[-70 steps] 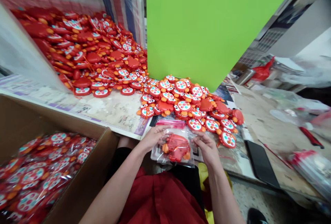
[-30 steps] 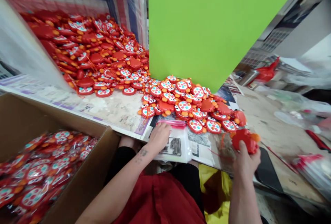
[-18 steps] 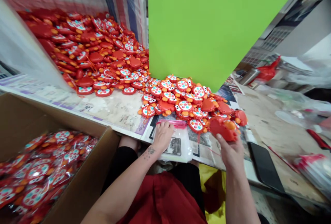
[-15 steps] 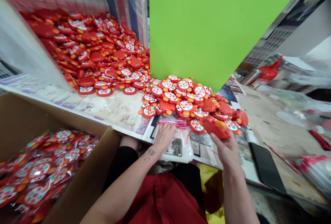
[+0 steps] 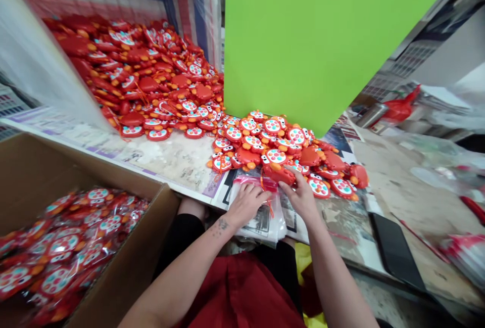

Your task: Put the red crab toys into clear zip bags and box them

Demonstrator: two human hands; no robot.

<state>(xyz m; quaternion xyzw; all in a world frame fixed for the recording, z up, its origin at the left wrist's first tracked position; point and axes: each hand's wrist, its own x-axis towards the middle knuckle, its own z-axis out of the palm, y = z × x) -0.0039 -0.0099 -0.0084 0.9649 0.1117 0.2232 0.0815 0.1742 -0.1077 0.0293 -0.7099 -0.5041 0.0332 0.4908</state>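
Red crab toy (image 5: 279, 173) | right hand (image 5: 302, 197) grips | left hand (image 5: 247, 204) on bag stack (image 5: 261, 217)

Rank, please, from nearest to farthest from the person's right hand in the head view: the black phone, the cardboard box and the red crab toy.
1. Red crab toy, in the right hand
2. Black phone, farther right on the table
3. Cardboard box, far left

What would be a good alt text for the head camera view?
A person's right hand brings a red crab toy to the pink-zipped clear bag under the left hand, near a toy pile and a cardboard box of bagged toys.
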